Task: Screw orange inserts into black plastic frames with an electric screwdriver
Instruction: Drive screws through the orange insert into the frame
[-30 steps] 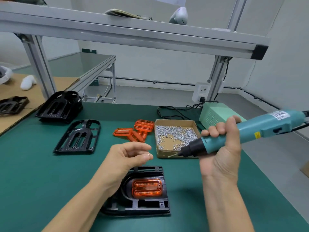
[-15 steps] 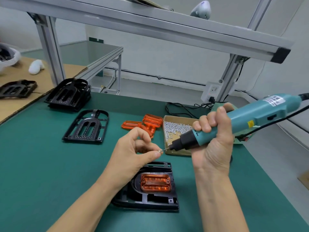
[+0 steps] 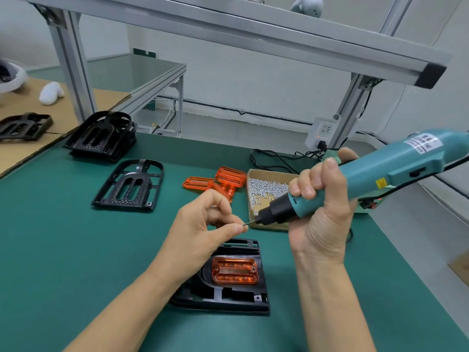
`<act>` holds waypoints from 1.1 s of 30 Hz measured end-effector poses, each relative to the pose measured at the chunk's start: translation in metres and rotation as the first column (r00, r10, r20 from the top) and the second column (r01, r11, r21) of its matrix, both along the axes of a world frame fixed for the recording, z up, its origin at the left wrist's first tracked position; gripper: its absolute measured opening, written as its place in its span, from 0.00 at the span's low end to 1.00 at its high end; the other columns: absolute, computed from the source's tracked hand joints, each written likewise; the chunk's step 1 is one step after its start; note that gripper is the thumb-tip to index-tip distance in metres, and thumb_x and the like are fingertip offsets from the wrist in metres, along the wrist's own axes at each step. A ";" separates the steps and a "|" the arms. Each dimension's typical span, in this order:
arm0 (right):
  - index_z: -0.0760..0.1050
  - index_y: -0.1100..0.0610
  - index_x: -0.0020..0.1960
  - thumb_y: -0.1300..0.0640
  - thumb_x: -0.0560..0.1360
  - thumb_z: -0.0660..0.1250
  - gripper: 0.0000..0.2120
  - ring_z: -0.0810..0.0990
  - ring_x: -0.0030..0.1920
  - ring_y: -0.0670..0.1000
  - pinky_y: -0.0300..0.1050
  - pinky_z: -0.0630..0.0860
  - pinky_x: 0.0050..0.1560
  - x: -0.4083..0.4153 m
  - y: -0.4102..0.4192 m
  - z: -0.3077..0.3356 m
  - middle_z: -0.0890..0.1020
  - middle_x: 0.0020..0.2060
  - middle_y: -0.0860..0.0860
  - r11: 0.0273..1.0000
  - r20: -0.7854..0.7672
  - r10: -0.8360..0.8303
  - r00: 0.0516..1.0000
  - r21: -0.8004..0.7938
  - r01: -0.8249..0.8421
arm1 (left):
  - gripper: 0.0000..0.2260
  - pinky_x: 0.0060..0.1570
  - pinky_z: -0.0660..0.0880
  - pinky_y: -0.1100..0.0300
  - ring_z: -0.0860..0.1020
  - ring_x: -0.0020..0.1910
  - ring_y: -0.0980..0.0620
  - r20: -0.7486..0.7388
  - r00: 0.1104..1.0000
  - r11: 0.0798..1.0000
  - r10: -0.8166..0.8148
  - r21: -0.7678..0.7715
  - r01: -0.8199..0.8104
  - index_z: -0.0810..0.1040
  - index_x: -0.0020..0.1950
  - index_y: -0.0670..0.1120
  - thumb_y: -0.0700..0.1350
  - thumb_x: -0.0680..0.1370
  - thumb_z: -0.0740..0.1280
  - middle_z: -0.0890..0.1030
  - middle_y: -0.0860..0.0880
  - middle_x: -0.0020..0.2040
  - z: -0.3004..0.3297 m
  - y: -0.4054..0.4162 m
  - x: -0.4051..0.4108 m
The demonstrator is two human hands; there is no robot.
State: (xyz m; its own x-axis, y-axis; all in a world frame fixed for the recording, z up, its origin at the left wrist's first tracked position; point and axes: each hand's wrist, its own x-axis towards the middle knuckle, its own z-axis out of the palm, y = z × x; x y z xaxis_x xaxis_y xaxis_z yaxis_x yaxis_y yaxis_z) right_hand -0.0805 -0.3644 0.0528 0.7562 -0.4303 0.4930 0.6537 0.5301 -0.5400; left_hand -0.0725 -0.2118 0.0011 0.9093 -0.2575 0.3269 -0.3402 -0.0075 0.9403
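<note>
A black plastic frame (image 3: 228,298) lies on the green mat near me, with an orange insert (image 3: 234,271) seated in it. Above it, my left hand (image 3: 203,229) pinches a small screw (image 3: 245,224) between thumb and forefinger. The screw meets the bit of the teal electric screwdriver (image 3: 355,181), which my right hand (image 3: 319,212) grips around the body, tip pointing left and slightly down. Loose orange inserts (image 3: 215,184) lie further back on the mat. A cardboard box of screws (image 3: 266,191) stands beside them, partly hidden by the screwdriver.
An empty black frame (image 3: 129,186) lies at centre left, a stack of frames (image 3: 101,137) behind it. Another frame (image 3: 22,127) rests on cardboard at far left. A teal power unit, cables (image 3: 274,158) and a socket sit at the back right. An aluminium rail (image 3: 253,29) runs overhead.
My left hand rose from the frame and brought a screw to the screwdriver's bit. My right hand swung the tool's tip leftwards to meet it. The camera moved closer.
</note>
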 end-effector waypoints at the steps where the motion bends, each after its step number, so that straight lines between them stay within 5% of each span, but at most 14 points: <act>1: 0.69 0.52 0.53 0.63 0.75 0.61 0.09 0.68 0.25 0.43 0.37 0.70 0.30 0.000 0.000 0.000 0.68 0.27 0.45 1.000 0.008 0.004 1.000 -0.001 -0.004 | 0.12 0.54 0.74 0.50 0.83 0.44 0.48 0.011 1.000 1.000 0.000 -0.001 0.000 0.70 0.39 0.53 0.43 0.68 0.74 0.85 0.47 0.39 0.001 0.000 0.000; 12: 0.69 0.53 0.53 0.64 0.75 0.60 0.09 0.67 0.24 0.43 0.37 0.69 0.29 -0.001 0.004 -0.003 0.68 0.26 0.44 1.000 0.023 -0.022 0.999 -0.004 0.022 | 0.12 0.48 0.73 0.54 0.83 0.42 0.53 0.090 0.996 0.998 -0.022 0.061 0.017 0.69 0.41 0.56 0.45 0.69 0.72 0.85 0.51 0.39 -0.003 0.001 0.001; 16: 0.69 0.53 0.52 0.64 0.75 0.60 0.09 0.67 0.24 0.43 0.37 0.68 0.29 -0.002 0.006 -0.003 0.68 0.26 0.45 0.999 0.010 -0.046 0.999 0.015 0.046 | 0.13 0.54 0.73 0.50 0.83 0.44 0.52 0.076 0.997 0.998 -0.033 0.054 0.029 0.69 0.41 0.54 0.41 0.70 0.72 0.85 0.50 0.39 -0.007 0.002 0.002; 20: 0.69 0.53 0.52 0.64 0.75 0.60 0.09 0.67 0.24 0.43 0.37 0.68 0.29 -0.002 0.003 0.000 0.67 0.26 0.45 0.999 -0.007 -0.035 0.999 0.028 0.035 | 0.14 0.50 0.75 0.60 0.81 0.42 0.54 0.019 0.998 0.995 -0.067 0.069 0.065 0.72 0.47 0.50 0.39 0.70 0.75 0.85 0.52 0.43 -0.004 0.003 0.004; 25: 0.69 0.52 0.52 0.64 0.75 0.61 0.09 0.67 0.24 0.43 0.37 0.69 0.29 -0.005 -0.008 0.003 0.67 0.26 0.45 0.999 -0.036 -0.009 0.999 -0.042 0.007 | 0.22 0.59 0.69 0.60 0.76 0.53 0.61 0.038 0.999 0.965 0.035 0.257 -0.043 0.75 0.61 0.57 0.43 0.70 0.75 0.80 0.62 0.54 0.002 0.022 0.017; 29: 0.68 0.54 0.52 0.65 0.73 0.62 0.11 0.66 0.24 0.46 0.38 0.68 0.28 -0.010 -0.010 -0.004 0.66 0.25 0.47 0.981 -0.150 -0.014 0.989 -0.194 -0.015 | 0.13 0.68 0.60 0.56 0.68 0.62 0.59 0.039 0.999 0.834 -0.029 0.552 0.003 0.79 0.52 0.63 0.47 0.72 0.73 0.77 0.63 0.55 -0.006 0.019 0.014; 33: 0.69 0.54 0.53 0.65 0.72 0.64 0.12 0.65 0.24 0.47 0.40 0.68 0.28 -0.012 -0.009 -0.016 0.65 0.25 0.48 0.957 -0.219 -0.035 0.975 -0.287 -0.030 | 0.09 0.61 0.51 0.61 0.65 0.61 0.62 0.126 0.976 0.675 -0.177 0.737 0.027 0.81 0.50 0.61 0.52 0.71 0.73 0.76 0.65 0.56 -0.014 0.009 0.013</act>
State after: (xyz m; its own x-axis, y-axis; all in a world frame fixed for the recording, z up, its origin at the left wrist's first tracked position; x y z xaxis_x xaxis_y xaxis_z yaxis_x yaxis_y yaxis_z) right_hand -0.0928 -0.3737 0.0365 0.8588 -0.2969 0.4176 0.5026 0.3300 -0.7990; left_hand -0.0600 -0.2025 -0.0130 0.8102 -0.5687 0.1420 -0.5350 -0.6185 0.5755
